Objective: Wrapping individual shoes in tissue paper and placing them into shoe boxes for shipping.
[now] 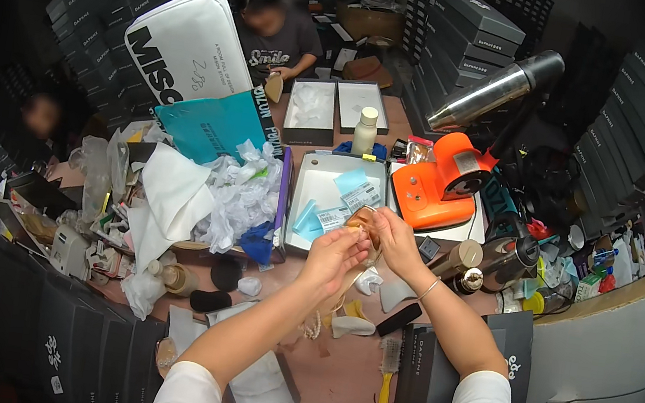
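holding a small brown piece over the open tray

holding our two hands together above the table, we pinch a small glossy brown piece (363,223) between them; what it is we cannot tell. our left hand (334,255) curls its fingers against the near side of the piece, and our right hand (397,242) closes on the far side, so the piece sits raised at the front rim of the shallow grey tray (299,198), likely to keep it steady and in our sight. the tray holds pale blue slips and labels. just right stands an orange machine (440,182); to the left lies a heap of crumpled white paper (244,194). near our right forearm a yellow-handled brush (387,370) lies on the brown tabletop (351,373)
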The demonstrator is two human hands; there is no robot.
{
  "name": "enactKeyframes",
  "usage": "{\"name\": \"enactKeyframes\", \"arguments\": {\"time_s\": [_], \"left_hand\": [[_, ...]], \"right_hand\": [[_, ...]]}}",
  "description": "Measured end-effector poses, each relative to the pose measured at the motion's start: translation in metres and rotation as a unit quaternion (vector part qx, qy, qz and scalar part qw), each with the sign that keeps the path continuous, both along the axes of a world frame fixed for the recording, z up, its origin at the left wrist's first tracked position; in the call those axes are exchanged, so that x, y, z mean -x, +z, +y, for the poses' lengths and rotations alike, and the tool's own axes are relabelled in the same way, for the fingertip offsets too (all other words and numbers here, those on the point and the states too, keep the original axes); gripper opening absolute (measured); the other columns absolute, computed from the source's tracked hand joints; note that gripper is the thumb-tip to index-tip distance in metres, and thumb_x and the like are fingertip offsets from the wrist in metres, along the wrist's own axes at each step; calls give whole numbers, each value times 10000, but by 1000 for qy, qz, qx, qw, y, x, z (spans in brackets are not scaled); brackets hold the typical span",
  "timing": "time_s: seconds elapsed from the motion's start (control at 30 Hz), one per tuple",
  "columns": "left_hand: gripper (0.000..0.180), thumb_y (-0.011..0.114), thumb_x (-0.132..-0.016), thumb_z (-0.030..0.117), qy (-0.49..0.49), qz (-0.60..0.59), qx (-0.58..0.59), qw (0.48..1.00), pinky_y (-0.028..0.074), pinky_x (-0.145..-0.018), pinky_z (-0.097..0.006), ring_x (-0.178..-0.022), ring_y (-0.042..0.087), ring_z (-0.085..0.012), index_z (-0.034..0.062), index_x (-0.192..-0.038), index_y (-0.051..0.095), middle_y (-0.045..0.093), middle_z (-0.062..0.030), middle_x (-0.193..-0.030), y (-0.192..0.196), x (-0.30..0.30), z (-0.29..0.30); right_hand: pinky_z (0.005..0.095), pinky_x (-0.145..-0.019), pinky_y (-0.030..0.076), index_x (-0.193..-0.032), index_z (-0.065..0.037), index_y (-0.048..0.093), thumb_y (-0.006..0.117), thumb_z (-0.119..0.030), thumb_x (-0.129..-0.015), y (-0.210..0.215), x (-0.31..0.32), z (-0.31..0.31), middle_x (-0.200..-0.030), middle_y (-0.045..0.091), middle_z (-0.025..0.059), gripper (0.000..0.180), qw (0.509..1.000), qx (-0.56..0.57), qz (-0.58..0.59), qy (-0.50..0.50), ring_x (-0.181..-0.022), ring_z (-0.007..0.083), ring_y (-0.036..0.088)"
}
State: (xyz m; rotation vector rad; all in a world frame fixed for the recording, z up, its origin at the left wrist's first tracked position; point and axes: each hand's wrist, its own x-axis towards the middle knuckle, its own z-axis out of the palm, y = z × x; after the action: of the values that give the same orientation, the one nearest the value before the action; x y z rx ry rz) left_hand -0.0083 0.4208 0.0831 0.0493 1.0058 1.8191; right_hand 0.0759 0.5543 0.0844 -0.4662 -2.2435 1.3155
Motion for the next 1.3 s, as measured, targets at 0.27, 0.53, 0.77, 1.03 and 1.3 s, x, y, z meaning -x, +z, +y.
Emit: {"name": "enactKeyframes", "arguments": {"time_s": [0.27, 0.53, 0.77, 1.03, 1.3], "left_hand": [[94, 521, -919, 56, -29, 46, 109, 993, 543, -794, -304, -875, 653, -181, 14, -981, 577, 653, -94, -923, -3, 35, 76], [123, 510, -923, 104, -50, 92, 172, 979, 509, -752, -308, -796, 617, -168, 29, -935, 606, 639, -77, -883, -2, 72, 128], [165, 502, -935, 122, -95, 89, 154, 979, 503, -841, -344, -880, 630, -197, -12, -980, 587, 634, -98, -903, 29, 88, 145], [162, 511, -929, 118, -93, 125, 165, 974, 511, -812, -343, -853, 626, -187, -13, -979, 593, 630, -88, -889, 53, 96, 159], [171, 494, -943, 128, -95, 130, 130, 978, 520, -772, -310, -827, 620, -168, -5, -975, 597, 635, -79, -877, 63, 98, 159]], "right_hand": [[330, -674, 431, -910, 25, 556, 399, -333, -1001, -35, 33, 63, -748, 558, 98, 402, 992, 109, 0, -63, -704, 185, 508], [382, -720, 448, -897, 46, 575, 390, -373, -984, -64, 66, 91, -812, 616, 193, 467, 976, 165, 56, -129, -768, 293, 589], [387, -708, 432, -910, 45, 578, 395, -391, -975, -43, 76, 108, -813, 609, 194, 478, 963, 205, 118, -127, -752, 289, 570], [338, -712, 435, -936, 68, 575, 437, -357, -965, -35, 90, 123, -840, 611, 143, 448, 925, 323, 163, -112, -754, 200, 524], [302, -776, 455, -1109, 73, 571, 438, -358, -981, 1, 82, 120, -994, 614, 138, 469, 907, 381, 165, -76, -862, 172, 555]]}}
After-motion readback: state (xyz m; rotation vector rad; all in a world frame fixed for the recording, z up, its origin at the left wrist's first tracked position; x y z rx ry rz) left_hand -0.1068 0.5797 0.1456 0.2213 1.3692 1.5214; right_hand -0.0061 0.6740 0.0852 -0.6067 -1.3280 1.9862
